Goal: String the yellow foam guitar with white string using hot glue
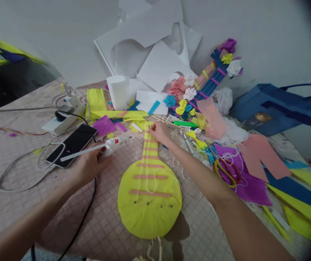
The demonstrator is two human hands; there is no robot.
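A yellow paper-covered toy lute (150, 217) lies on the table with its neck pointing away from me. Pink strips cross its neck and body, and several small dark pegs sit low on the round part. White string (147, 170) runs loosely along it. My right hand (159, 132) is at the head of the neck, fingertips pinched together; what they hold, likely too small to see, is hidden. My left hand (91, 163) grips a white hot glue gun (114, 144), a long glue stick jutting from its back, its nozzle pointing toward the neck.
A black phone (72, 145) and a power strip (59, 121) with cables lie at left. Scissors (226, 172), purple paper (255, 190) and pink paper (261, 156) are at right. Behind stand a white roll (117, 92), a flower-decorated blue instrument (208, 87) and a blue bag (277, 108).
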